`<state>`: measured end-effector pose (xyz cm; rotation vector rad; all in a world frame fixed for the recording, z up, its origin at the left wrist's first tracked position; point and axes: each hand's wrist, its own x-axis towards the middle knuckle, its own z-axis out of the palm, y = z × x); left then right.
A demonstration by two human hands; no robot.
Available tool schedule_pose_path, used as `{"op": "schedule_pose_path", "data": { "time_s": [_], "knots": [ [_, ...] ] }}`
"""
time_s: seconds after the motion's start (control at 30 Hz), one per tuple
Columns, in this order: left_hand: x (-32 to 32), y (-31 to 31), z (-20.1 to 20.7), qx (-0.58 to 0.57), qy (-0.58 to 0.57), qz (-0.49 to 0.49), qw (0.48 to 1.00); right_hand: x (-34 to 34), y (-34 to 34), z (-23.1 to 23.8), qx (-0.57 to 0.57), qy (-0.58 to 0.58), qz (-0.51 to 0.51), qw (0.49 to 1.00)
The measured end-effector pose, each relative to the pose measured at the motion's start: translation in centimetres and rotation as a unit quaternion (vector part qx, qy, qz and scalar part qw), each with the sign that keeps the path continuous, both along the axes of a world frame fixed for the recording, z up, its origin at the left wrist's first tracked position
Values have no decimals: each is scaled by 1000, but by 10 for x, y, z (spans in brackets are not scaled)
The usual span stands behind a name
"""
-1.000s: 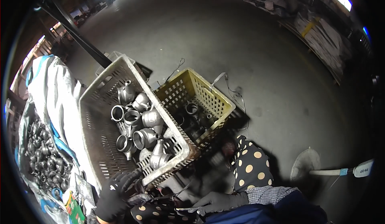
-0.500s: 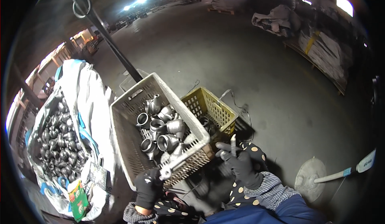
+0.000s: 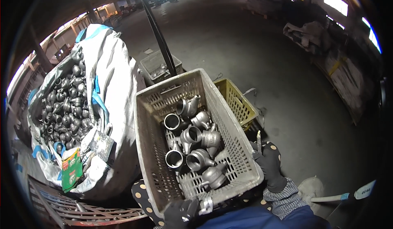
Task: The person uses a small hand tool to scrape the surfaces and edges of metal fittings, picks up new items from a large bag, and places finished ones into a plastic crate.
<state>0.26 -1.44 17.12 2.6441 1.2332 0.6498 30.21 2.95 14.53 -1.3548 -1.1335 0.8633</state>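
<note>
We see unreadable marks on a flat green-and-red packet (image 3: 72,169) left, and a flat whitish paddle (image 3: 365,190) right, of our fingers (image 3: 264,161).

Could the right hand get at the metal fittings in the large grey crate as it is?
Probably yes: the right hand is beside the large grey crate, whose open top leaves the metal fittings uncovered. The pale stick in that hand might hamper grasping.

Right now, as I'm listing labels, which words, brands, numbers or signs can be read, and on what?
None I can quote.
Green sheet: printing, too blurred to read.
Card on the white bag: marks, too small to read.
Pale panel: dark marks, too small to read.
Metal fittings: any markings too small to read.
</note>
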Motion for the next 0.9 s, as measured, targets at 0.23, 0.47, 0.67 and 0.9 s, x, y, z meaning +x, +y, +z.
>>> {"op": "schedule_pose_path", "data": {
  "time_s": [0.23,0.47,0.67,0.9],
  "knots": [
    [0,5,-12,57,45,39,997,2,-10,28,-117,1,67,991],
    [-9,7,-16,64,42,21,997,-2,-11,9,-48,27,76,996],
    [-10,-2,-15,47,70,25,996,9,-18,-15,-19,-103,77,992],
    [-23,-1,-18,44,58,-8,997,0,-32,-15,69,-274,5,959]
  ]
}}
